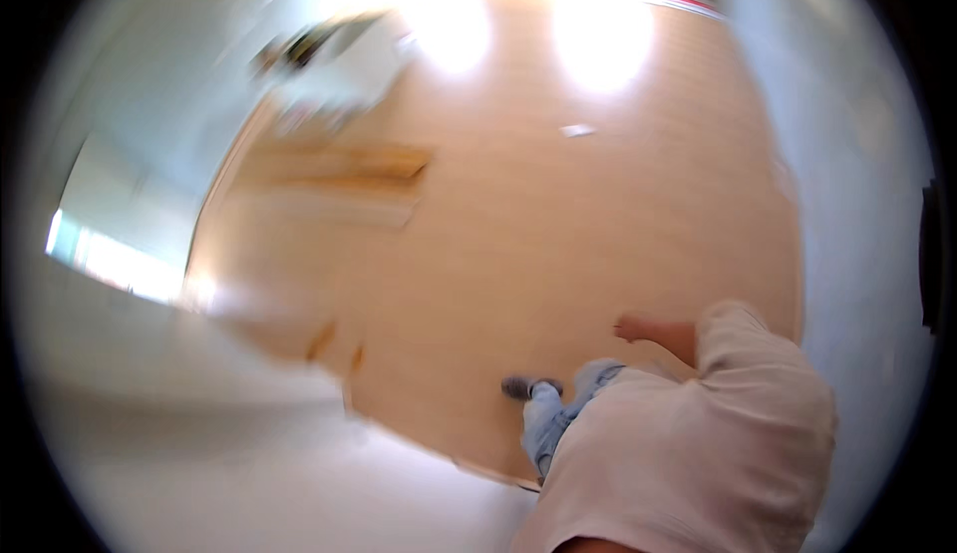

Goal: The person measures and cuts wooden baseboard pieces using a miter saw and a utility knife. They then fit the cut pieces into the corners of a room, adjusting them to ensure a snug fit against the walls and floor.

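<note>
My right hand (628,329) hangs beside my body at the lower right, above the wooden floor (518,254). Its fingers look loosely curled in, and no object shows in them. A pale, light-coloured shirt (688,433) covers my torso and the upper part of that arm. Below it are my blue jeans (546,423) and one dark shoe (518,387) on the floor. My left hand is out of the picture. Nothing lies within touch of the right hand.
A blurred white table or cabinet (349,64) with dark items stands at the far left. Near it lie long brown boards or flat boxes (349,166). A small white piece (577,130) lies on the floor. Pale walls (847,204) close in on both sides.
</note>
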`<state>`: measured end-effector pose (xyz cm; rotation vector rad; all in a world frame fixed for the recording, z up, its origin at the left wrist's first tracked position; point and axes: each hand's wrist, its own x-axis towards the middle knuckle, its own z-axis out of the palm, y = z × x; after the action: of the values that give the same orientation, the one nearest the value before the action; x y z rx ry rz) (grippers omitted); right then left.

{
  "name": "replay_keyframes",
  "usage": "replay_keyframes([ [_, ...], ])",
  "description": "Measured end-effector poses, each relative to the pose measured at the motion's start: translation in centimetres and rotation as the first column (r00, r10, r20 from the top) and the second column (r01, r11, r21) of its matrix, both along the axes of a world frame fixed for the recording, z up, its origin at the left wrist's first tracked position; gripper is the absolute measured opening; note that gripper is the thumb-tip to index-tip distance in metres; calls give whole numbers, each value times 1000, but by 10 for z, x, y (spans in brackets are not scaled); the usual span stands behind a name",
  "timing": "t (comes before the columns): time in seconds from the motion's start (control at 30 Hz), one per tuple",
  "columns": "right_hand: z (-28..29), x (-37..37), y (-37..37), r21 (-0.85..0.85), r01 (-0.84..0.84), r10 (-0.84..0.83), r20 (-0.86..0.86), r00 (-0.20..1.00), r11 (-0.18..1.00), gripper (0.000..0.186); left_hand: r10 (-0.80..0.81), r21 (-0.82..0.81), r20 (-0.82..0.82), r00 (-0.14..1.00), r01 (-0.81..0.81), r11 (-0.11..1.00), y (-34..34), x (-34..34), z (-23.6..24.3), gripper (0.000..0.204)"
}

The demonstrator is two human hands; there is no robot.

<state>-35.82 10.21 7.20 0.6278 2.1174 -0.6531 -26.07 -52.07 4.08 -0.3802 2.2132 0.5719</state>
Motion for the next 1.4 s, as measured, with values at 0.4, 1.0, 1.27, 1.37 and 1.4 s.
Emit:
replay_keyframes([
  [0.4, 43, -165, -109, 147, 759, -690, -334, 642, 635, 33, 411, 386, -493, 767, -231, 893, -74, -725, 130, 29],
  [1.0, 84, -908, -98, 163, 444, -321, -483, 815, 881, 33, -70, 37, -148, 987, 76, 996, -111, -868, 52, 34],
  [1.27, 62, -1124, -208, 132, 421, -320, -462, 827, 897, 35, 116, 181, -224, 968, -76, 981, -168, -1088, 65, 34],
  [1.37, 70, -1184, -303, 7, 94, -81, -441, 894, 996, 38, 288, 183, -278, 916, -244, 952, -231, -1162, 92, 34],
  [1.4, 27, -1168, -302, 21, 73, -57, -419, 906, 997, 37, 317, 201, -275, 908, -268, 942, -246, -1193, 88, 34],
])
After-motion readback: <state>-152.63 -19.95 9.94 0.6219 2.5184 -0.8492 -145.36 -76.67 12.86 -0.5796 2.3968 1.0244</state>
